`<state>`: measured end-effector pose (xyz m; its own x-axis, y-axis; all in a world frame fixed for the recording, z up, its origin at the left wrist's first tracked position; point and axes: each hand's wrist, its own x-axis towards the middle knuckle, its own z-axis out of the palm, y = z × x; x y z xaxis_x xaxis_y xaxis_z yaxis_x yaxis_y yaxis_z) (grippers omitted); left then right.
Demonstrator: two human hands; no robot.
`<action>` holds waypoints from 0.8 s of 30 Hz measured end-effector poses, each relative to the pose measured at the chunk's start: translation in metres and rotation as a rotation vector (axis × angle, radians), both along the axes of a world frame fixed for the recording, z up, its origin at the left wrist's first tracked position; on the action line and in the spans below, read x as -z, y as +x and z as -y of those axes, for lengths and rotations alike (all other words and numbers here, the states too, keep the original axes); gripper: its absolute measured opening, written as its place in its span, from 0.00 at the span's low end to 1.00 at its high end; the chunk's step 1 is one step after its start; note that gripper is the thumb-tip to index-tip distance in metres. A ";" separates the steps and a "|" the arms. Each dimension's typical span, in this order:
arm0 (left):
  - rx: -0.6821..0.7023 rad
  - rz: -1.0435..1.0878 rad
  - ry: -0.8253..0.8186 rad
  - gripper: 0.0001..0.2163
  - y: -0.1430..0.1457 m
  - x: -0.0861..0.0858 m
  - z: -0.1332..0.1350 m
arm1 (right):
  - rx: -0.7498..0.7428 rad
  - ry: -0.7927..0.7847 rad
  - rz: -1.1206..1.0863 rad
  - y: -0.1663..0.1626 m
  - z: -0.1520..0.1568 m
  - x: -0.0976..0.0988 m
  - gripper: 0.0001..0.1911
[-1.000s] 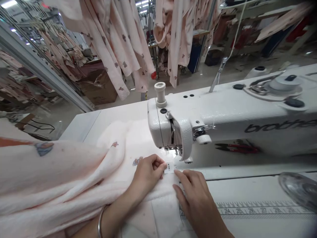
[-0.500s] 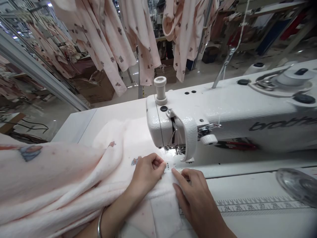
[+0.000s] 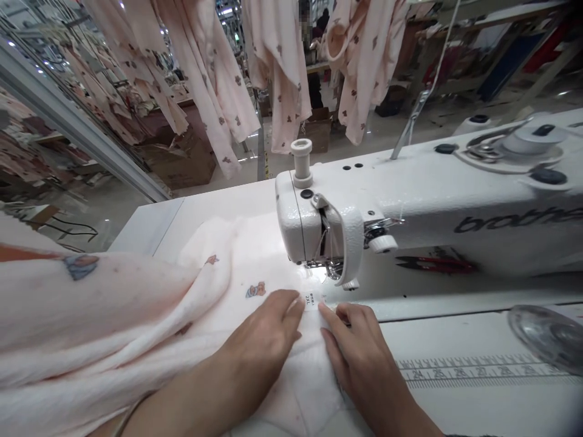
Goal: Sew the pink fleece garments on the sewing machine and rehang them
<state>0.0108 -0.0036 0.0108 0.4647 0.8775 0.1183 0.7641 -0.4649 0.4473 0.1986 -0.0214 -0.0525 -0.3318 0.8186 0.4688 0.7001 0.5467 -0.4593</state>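
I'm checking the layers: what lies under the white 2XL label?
Pale fabric shows at the near edge of the label; what lies directly beneath is covered.

Pale pink printed garments (image 3: 216, 79) hang across the background, a cardboard box (image 3: 182, 162) sitting on the floor (image 3: 376, 132) near a slanting metal rail (image 3: 82, 128). Red-and-black snips (image 3: 435, 264) lie to the right; nearer, a ruler scale (image 3: 460, 372) crosses the counter (image 3: 464, 413), beside a blurred round object (image 3: 544, 337), perhaps clear plastic.
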 end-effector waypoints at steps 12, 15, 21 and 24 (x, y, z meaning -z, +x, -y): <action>0.433 -0.429 0.208 0.23 -0.014 0.017 -0.005 | 0.006 0.036 -0.024 -0.001 0.000 0.000 0.16; 0.425 -0.415 0.205 0.23 -0.014 0.016 -0.005 | 0.007 0.048 -0.031 -0.001 -0.001 0.000 0.16; 0.432 -0.369 0.217 0.21 -0.010 0.013 -0.007 | 0.016 0.055 -0.015 -0.004 0.003 0.001 0.16; 0.437 -0.391 0.245 0.21 -0.009 0.013 -0.007 | 0.001 0.045 -0.005 0.002 -0.003 -0.002 0.16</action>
<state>0.0022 0.0031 -0.0020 0.8234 0.5661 0.0404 0.5660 -0.8243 0.0147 0.2006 -0.0188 -0.0506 -0.3286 0.7967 0.5072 0.6982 0.5666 -0.4376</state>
